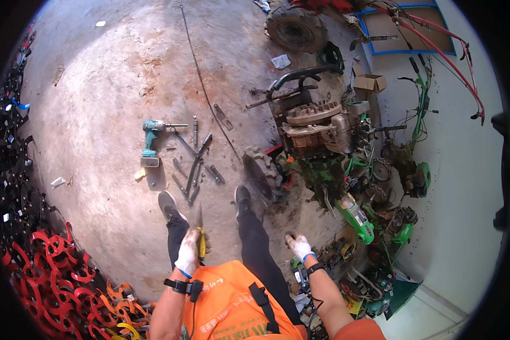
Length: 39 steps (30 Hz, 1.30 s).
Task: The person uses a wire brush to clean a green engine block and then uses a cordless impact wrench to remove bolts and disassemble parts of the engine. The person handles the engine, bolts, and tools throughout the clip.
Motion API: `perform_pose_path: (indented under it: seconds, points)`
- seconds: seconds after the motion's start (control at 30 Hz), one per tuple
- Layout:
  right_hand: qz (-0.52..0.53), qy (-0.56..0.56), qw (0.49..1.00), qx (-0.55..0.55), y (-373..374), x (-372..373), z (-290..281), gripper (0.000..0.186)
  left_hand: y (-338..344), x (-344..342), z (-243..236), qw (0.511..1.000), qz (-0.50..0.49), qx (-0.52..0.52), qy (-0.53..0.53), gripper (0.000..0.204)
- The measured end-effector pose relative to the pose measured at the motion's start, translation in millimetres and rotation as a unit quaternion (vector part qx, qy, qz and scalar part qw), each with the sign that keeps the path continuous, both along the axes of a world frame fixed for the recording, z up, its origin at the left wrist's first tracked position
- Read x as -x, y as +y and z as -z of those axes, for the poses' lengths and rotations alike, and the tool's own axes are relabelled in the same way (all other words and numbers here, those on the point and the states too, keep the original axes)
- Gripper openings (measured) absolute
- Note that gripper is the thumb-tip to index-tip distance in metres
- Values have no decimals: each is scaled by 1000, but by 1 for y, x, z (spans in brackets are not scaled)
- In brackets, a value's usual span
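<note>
My left hand, in a white work glove, is closed around a yellow-handled tool with a thin, dark, pointed shaft aimed away from me. My right hand, gloved and dirty at the fingertips, is held in the air with its fingers curled; whatever may be in them is hidden. Beyond my feet, a teal cordless impact wrench rests on the concrete floor. Beside it lie several sockets, bars and wrenches, among them a long dark wrench.
At right stands a partly dismantled engine on a machine with a treaded tyre. Green machine parts line the wall. Red curved blades are heaped at left. A cable crosses the floor; a cardboard box sits farther back.
</note>
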State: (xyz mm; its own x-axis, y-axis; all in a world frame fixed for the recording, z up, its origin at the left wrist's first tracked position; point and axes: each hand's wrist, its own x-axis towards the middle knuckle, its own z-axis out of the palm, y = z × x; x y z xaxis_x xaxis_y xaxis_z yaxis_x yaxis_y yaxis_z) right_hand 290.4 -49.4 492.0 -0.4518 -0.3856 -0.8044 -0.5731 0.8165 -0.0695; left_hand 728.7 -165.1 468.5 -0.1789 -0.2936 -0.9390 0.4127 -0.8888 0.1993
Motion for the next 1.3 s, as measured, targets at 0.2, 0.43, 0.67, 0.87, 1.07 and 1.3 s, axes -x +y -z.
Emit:
perform_pose_path:
  seconds: [0.2, 0.43, 0.67, 0.87, 1.07, 1.3]
  points:
    - [-34, 20, 997, 63, -8, -97, -37, 41, -37, -96, 17, 998, 42, -20, -41, 37]
    - [44, -23, 991, 126, -86, -135, -36, 35, -97, -94, 30, 955, 266, 51, -120, 59]
    - [44, -40, 975, 214, -128, -116, 12, 32, -149, -58, 40, 755, 547, 257, -253, 57]
    - [50, -12, 967, 251, -155, -78, 57, 30, -178, -27, 120, 624, 625, 367, -291, 57]
    - [23, 80, 965, 249, -158, -67, 74, 36, -202, -21, 186, 544, 682, 396, -286, 60]
    - [-70, 211, 940, 260, -130, -53, 126, 55, -225, -35, 265, 503, 718, 390, -280, 48]
